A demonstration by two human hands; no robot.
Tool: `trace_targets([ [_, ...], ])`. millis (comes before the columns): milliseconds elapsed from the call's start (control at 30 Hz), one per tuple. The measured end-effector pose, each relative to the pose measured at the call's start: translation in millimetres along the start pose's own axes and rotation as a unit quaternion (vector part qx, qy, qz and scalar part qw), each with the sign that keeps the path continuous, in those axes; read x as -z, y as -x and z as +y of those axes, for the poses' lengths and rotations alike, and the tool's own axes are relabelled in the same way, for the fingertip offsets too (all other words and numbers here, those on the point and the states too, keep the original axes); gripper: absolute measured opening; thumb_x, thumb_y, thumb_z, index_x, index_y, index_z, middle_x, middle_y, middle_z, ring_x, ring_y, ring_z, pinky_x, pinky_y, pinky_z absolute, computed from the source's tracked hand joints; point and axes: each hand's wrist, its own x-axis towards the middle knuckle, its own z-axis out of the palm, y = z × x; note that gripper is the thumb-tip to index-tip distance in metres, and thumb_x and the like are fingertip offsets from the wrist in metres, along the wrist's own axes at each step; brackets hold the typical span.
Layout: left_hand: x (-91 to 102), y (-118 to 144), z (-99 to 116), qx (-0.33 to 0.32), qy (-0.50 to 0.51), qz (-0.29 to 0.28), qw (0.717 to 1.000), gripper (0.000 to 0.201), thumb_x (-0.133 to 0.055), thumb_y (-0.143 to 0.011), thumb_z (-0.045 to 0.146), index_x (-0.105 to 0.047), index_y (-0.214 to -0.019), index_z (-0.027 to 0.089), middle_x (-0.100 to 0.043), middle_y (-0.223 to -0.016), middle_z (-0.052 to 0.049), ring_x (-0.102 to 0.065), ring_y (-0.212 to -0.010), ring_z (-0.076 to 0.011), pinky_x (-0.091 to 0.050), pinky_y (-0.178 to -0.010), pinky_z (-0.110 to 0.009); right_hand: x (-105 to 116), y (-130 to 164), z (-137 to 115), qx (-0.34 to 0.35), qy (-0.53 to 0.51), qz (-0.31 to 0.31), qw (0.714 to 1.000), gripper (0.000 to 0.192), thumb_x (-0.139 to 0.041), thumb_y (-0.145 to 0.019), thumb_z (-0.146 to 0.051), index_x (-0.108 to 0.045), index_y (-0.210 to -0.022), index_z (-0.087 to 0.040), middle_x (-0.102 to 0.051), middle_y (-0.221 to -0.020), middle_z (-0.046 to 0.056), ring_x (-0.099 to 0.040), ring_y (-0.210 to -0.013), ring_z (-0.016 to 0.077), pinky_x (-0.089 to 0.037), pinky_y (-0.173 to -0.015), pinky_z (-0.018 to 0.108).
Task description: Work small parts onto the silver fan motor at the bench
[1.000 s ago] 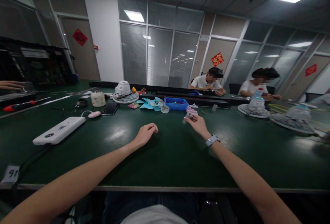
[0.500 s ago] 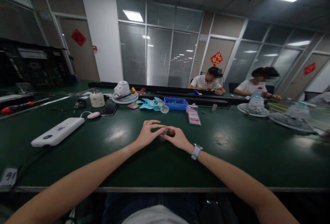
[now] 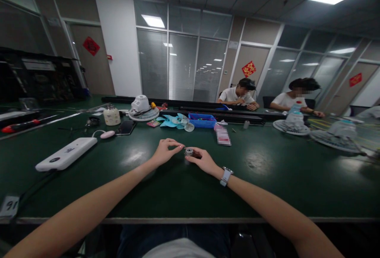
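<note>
Small round metal part (image 3: pixel 189 152) near the middle of the desk (image 3: pixel 267 179), between both hands, well back from the near edge. Looks light, stiff and smooth, so probably slippery; too small to tell more. Best pinched by the rim, from the sides. Right hand (image 3: pixel 204 160) curled round the part, thumb and fingertips pinching it, wrist low on the desk, watch (image 3: pixel 225 176) on the wrist. Left hand (image 3: pixel 165 152) just beside, fingers drawn into a narrow pinch at the part's left side; touching or a hair apart, cannot tell. Both forearms stretched forward and converging. White box (image 3: pixel 65 154) toward the left edge, fan (image 3: pixel 144 108), blue tray (image 3: pixel 202 120) and phone (image 3: pixel 126 128) farther back.
</note>
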Motion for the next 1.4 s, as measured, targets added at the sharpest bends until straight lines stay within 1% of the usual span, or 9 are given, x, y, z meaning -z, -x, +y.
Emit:
trace_targets([
  [300,-5.1,6,-16,0.025,-0.098,-0.104,0.989,0.029,-0.067,-0.075,0.053,-0.078,-0.094,0.035,-0.070,-0.095,-0.005,-0.055,-0.097,-0.0248,-0.035,-0.092,-0.033,8,-2,0,0.019,0.035,0.064,0.997,0.046,-0.071,-0.077,-0.043,-0.066,-0.117,-0.019,-0.072,-0.110,0.007,-0.067,-0.099,0.0224,-0.052,-0.092,0.040],
  [433,-1.5,6,-10,0.011,-0.046,-0.095,0.994,0.033,-0.067,-0.075,0.052,-0.077,-0.098,0.031,-0.072,-0.091,-0.004,-0.058,-0.090,-0.0232,-0.039,-0.084,-0.030,75,-14,21,0.027,0.126,0.235,0.964,0.046,-0.065,-0.079,-0.048,-0.067,-0.113,-0.017,-0.072,-0.108,0.011,-0.068,-0.094,0.0238,-0.053,-0.086,0.039],
  [600,-3.4,6,-4,0.070,0.013,-0.059,0.996,0.037,-0.065,-0.074,0.050,-0.078,-0.095,0.023,-0.073,-0.080,-0.004,-0.059,-0.076,-0.0197,-0.042,-0.069,-0.026,188,-6,57,-0.107,0.310,0.446,0.833,0.042,-0.060,-0.081,-0.048,-0.069,-0.112,-0.020,-0.074,-0.102,0.010,-0.068,-0.091,0.0248,-0.051,-0.078,0.034],
  [667,-5.6,6,-4,0.092,0.028,-0.051,0.994,0.038,-0.063,-0.075,0.049,-0.078,-0.094,0.021,-0.072,-0.078,-0.004,-0.060,-0.072,-0.0191,-0.042,-0.066,-0.026,216,2,69,-0.156,0.336,0.474,0.799,0.042,-0.060,-0.082,-0.048,-0.070,-0.111,-0.019,-0.074,-0.101,0.012,-0.068,-0.093,0.0271,-0.051,-0.077,0.035],
  [800,-7.6,5,-6,0.106,0.049,-0.033,0.993,0.037,-0.059,-0.078,0.048,-0.077,-0.093,0.019,-0.072,-0.078,-0.005,-0.062,-0.074,-0.0202,-0.044,-0.066,-0.026,238,11,87,-0.197,0.349,0.470,0.786,0.044,-0.061,-0.080,-0.048,-0.071,-0.111,-0.018,-0.074,-0.100,0.014,-0.067,-0.091,0.0290,-0.050,-0.075,0.036],
  [1000,-8.9,5,-12,0.085,0.046,-0.034,0.995,0.040,-0.051,-0.082,0.048,-0.074,-0.097,0.018,-0.071,-0.083,-0.004,-0.063,-0.076,-0.0196,-0.045,-0.068,-0.027,243,11,101,-0.239,0.361,0.444,0.784,0.043,-0.062,-0.079,-0.046,-0.070,-0.110,-0.018,-0.073,-0.100,0.014,-0.068,-0.090,0.0284,-0.051,-0.075,0.037],
  [1133,-10.5,3,-14,0.114,0.082,0.030,0.990,0.040,-0.048,-0.082,0.046,-0.071,-0.098,0.017,-0.064,-0.070,-0.001,-0.062,-0.070,-0.0184,-0.043,-0.064,-0.026,228,8,89,-0.200,0.409,0.466,0.758,0.061,-0.062,-0.080,-0.041,-0.052,-0.134,-0.014,-0.061,-0.127,0.019,-0.057,-0.117,0.0316,-0.040,-0.099,0.048],
  [1267,-5.6,-2,-12,0.184,0.207,0.108,0.955,0.034,-0.052,-0.076,0.041,-0.069,-0.089,0.015,-0.058,-0.063,0.001,-0.055,-0.063,-0.0156,-0.040,-0.059,-0.025,171,-4,55,-0.013,0.495,0.422,0.760,0.056,-0.053,-0.088,-0.034,-0.044,-0.139,-0.013,-0.048,-0.143,0.018,-0.041,-0.134,0.0278,-0.023,-0.112,0.050],
  [1400,3.4,-8,-6,0.261,0.360,0.115,0.889,0.026,-0.060,-0.064,0.031,-0.067,-0.081,0.014,-0.054,-0.057,0.004,-0.047,-0.054,-0.0114,-0.034,-0.053,-0.023,81,-10,18,0.128,0.467,0.150,0.862,0.041,-0.046,-0.094,-0.037,-0.057,-0.130,-0.021,-0.050,-0.144,0.011,-0.044,-0.132,0.0238,-0.029,-0.111,0.045],
])
